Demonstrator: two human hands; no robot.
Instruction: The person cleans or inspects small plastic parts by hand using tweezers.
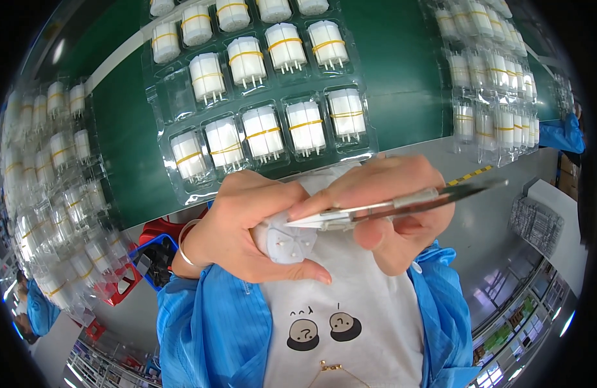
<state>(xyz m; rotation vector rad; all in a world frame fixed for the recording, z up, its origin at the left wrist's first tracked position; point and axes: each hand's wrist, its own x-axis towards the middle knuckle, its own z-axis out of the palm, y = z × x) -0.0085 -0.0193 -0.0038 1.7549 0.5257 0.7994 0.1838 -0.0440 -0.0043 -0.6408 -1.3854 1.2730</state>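
My left hand (247, 226) is wrapped round a white cylindrical part (287, 240), its end face with small metal pins turned up toward me. In my right hand (402, 210) is a pair of metal tweezers (457, 193), gripped between thumb and fingers. The tweezers' pale tips reach the upper edge of the part's end face, close to my left fingers; whether they pinch anything there cannot be made out. Just beyond my hands lies a clear plastic tray (166, 145) of similar white cylinders (263, 131), each with a yellow band and most with pins showing.
The tray rests on a green table (402, 103). Stacked clear trays of white cylinders stand at left (59, 194) and right (496, 84). Below the table's left edge are a blue bin (153, 255) and a red stool (120, 288). Other people's blue sleeves show at both sides.
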